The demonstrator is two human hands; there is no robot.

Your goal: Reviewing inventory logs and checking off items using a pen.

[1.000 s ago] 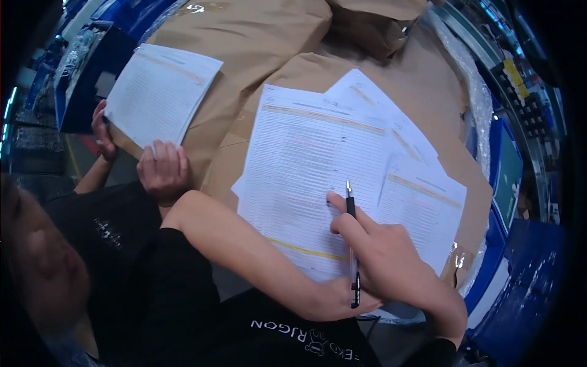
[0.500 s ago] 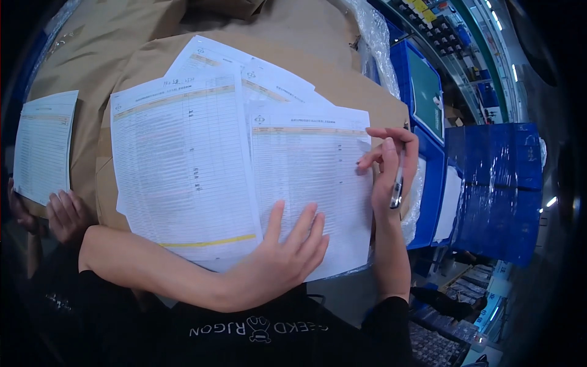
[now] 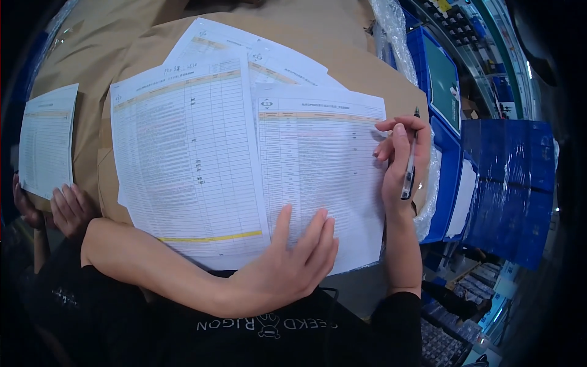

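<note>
My left hand [image 3: 299,257] lies with its fingers spread on the lower part of a printed table sheet [image 3: 330,183]. At the right edge of that sheet, my right hand [image 3: 401,159] has bent fingers and holds a black and clear pen [image 3: 408,177], slanted along the hand with its lower end pointing toward me. Left of this page is another printed sheet [image 3: 177,147], with a yellow stripe near its bottom, dark marks in one column and handwriting on top. More sheets [image 3: 214,44] stick out from behind the two pages.
Brown paper [image 3: 134,52] covers the work surface under the sheets. At the left, another person's hands [image 3: 72,211] hold a printed paper [image 3: 49,140]. Blue bins [image 3: 441,165] and clear plastic wrap [image 3: 391,37] line the right side, with blue wrapped boxes [image 3: 507,183] beyond.
The view has shifted slightly, so the sheets' upper edges sit higher in the picture. Both hands appear a little farther right, keeping about the same place on the page and the same grip.
</note>
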